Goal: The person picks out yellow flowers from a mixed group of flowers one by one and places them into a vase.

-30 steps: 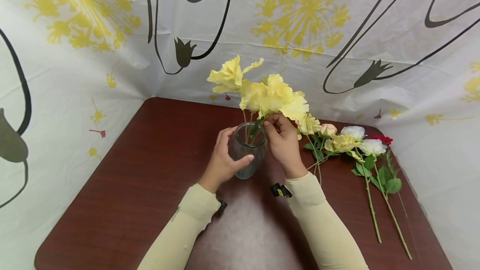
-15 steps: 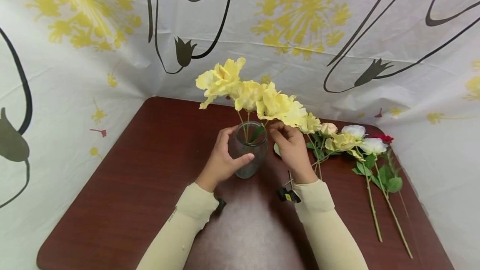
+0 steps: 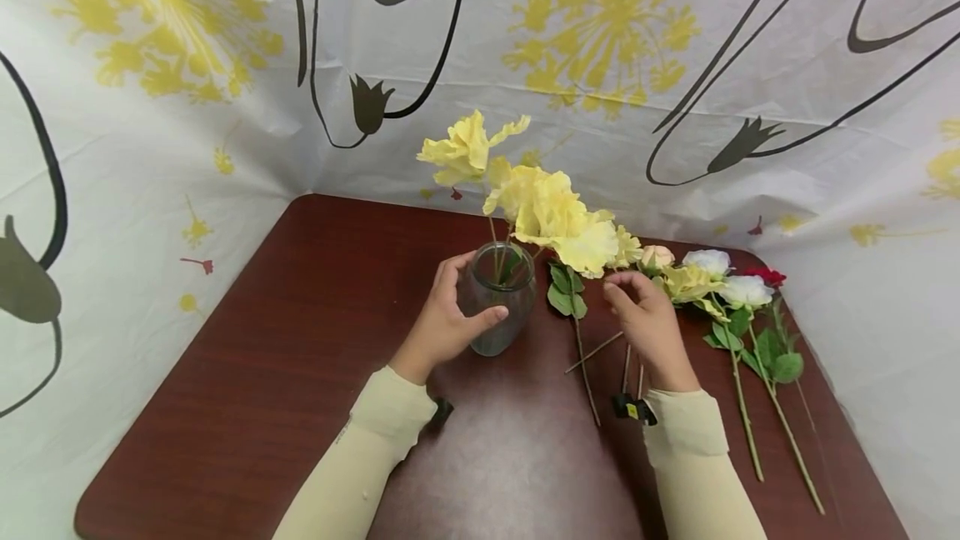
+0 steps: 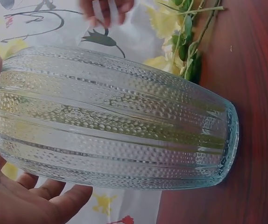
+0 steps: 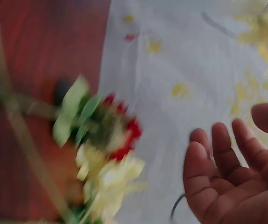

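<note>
Near the frame's centre, the left hand [image 3: 441, 322] holds the glass vase [image 3: 512, 308] in its grip; the right hand [image 3: 651, 327], relaxed, holds nothing. Top-heavy, leaning yellow flowers [image 3: 553, 208] could perhaps tip the vase.

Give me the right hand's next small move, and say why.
The right hand should probably dip to the leafy stem and pinch it. That hand holds nothing, the stem lies on the table between it and the vase, and the left hand grips the vase, ready for another flower.
</note>
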Available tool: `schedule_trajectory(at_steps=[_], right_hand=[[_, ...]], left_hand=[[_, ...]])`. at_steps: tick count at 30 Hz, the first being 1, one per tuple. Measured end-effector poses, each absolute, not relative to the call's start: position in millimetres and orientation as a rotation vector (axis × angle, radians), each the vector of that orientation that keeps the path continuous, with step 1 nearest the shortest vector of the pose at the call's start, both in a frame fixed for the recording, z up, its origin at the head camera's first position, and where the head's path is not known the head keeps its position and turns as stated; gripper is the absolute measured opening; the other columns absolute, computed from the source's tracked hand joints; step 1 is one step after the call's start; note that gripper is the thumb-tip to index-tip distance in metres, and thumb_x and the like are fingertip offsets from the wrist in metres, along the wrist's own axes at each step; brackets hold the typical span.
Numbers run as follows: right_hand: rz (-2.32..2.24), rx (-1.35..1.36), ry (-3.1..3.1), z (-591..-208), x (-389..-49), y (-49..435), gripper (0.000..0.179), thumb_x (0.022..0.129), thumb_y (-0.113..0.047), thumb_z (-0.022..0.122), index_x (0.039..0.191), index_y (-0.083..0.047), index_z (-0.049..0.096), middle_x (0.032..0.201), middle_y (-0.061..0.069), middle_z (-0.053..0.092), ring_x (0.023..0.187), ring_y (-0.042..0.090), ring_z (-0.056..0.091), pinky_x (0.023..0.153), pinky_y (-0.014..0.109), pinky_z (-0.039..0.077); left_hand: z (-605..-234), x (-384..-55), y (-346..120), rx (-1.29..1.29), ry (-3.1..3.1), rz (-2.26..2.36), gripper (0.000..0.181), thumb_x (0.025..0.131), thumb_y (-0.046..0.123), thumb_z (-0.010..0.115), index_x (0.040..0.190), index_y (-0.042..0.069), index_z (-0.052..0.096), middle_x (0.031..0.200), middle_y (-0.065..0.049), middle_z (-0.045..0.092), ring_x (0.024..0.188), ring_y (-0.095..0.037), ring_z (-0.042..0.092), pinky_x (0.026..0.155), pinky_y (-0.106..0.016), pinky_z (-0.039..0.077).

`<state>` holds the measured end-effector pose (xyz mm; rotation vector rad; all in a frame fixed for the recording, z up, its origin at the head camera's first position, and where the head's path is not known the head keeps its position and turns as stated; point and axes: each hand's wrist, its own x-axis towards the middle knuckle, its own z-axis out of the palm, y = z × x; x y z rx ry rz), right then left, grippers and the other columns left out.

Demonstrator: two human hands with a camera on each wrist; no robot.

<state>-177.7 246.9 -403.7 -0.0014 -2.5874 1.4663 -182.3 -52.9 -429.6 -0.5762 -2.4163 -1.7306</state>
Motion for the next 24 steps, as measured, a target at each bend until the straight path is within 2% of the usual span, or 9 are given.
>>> schedule_trajectory(at_steps=[6,12,21,24], right_hand=[[1.411,-0.184,-2.693,-418.4,-169.0,286.2,0.040,0.104,-0.033,0.051,0.121,0.003,0.060,0.106,0.020,0.064,0.082,0.007,0.061,0.069,0.023,0.051],[1.326,-0.357,-2.729,-433.4,-168.1,316.3,0.044,0.103,-0.037,0.048,0.120,0.001,0.062,0.096,0.014,0.068,0.076,0.012,0.062,0.065,0.026,0.049],[1.338,-0.332,-2.869,-450.8,-174.1,330.9,0.045,0.104,-0.034,0.046,0.122,0.004,0.061,0.098,0.016,0.068,0.078,0.017,0.061,0.068,0.031,0.050],[1.319,-0.330,-2.926,-454.7,-179.9,331.1,0.044,0.105,-0.034,0.046,0.116,0.005,0.063,0.099,0.016,0.068,0.078,0.016,0.062,0.067,0.032,0.050]], left_hand=[[-428.7,-181.3,-52.6,-0.581,-2.436,-1.748,0.085,0.084,0.042,0.079,0.150,0.020,0.030,0.150,-0.002,0.031,0.135,-0.022,0.034,0.107,-0.054,0.033],[-428.2,-181.1,-53.4,-0.576,-2.456,-1.750,0.086,0.084,0.042,0.079,0.151,0.020,0.030,0.150,-0.001,0.030,0.135,-0.021,0.034,0.107,-0.055,0.033],[-424.8,-181.2,-54.1,-0.582,-2.444,-1.761,0.086,0.084,0.042,0.079,0.150,0.019,0.030,0.149,-0.003,0.031,0.133,-0.021,0.036,0.107,-0.054,0.033],[-425.0,-181.9,-53.7,-0.582,-2.451,-1.760,0.085,0.084,0.042,0.078,0.150,0.018,0.030,0.149,-0.003,0.031,0.133,-0.021,0.036,0.107,-0.054,0.033]])
